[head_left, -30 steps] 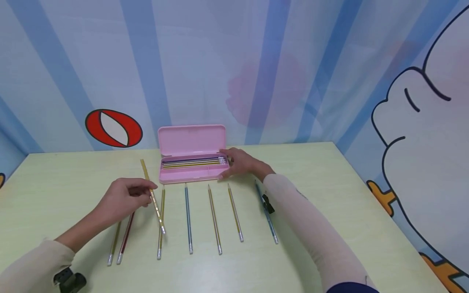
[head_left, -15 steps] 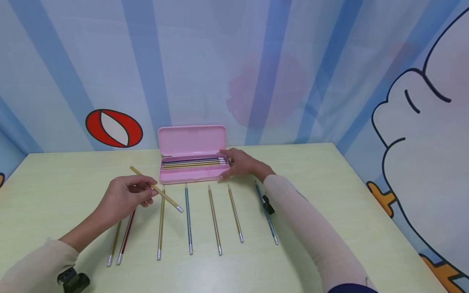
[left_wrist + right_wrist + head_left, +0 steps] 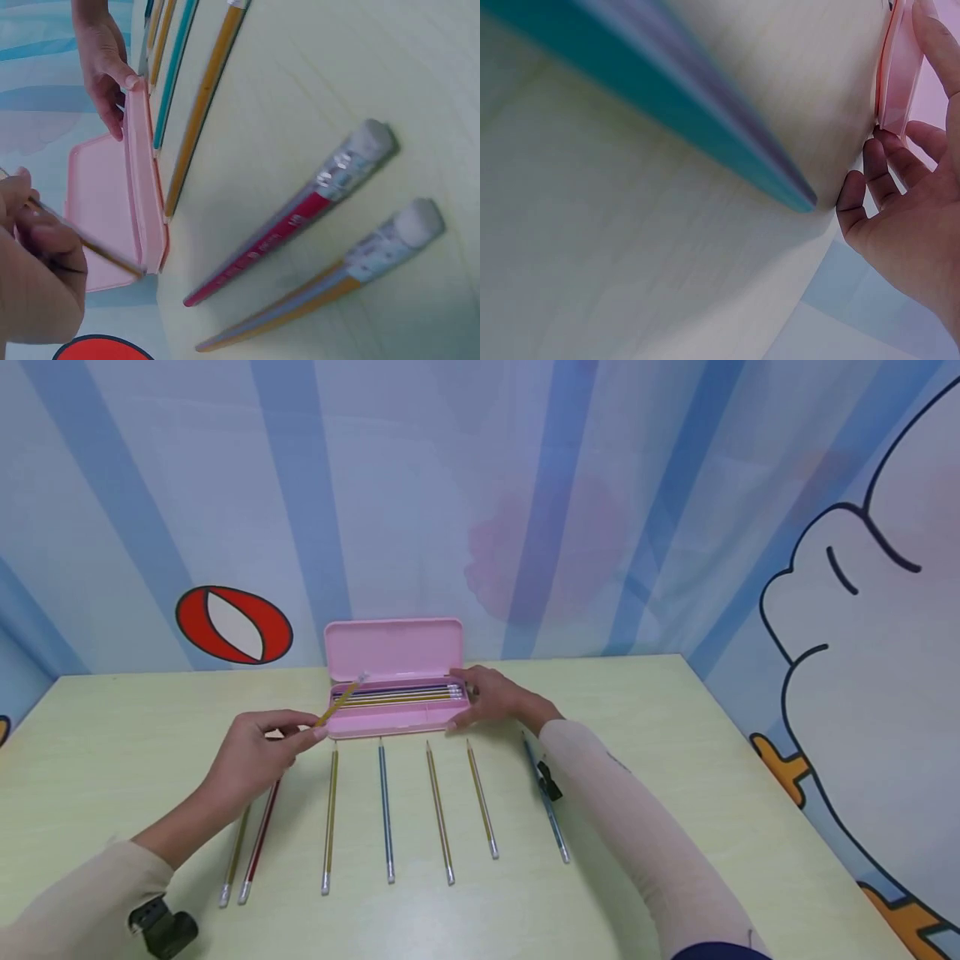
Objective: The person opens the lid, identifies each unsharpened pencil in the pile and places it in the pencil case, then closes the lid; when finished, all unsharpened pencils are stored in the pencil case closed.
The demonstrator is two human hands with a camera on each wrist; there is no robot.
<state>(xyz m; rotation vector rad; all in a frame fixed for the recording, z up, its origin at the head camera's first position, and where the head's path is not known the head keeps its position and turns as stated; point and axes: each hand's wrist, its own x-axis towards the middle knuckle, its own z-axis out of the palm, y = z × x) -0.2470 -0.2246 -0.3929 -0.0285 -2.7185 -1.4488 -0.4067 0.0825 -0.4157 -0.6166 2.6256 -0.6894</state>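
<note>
Blue-striped cartoon walls back our pale green desk [image 3: 675, 735]. Our left hand [image 3: 251, 760] pinches a gold pencil [image 3: 341, 700] near its tip between thumb and fingers [image 3: 300, 739], its eraser end raised over the open pink pencil case [image 3: 393, 652]. Our right hand [image 3: 498, 697] rests with relaxed fingers against the case's right end. We judge the pencil light, stiff and slick-lacquered, so a pinch nearer mid-shaft would steady it. Six more pencils [image 3: 386, 802] lie just beneath our fingers.
</note>
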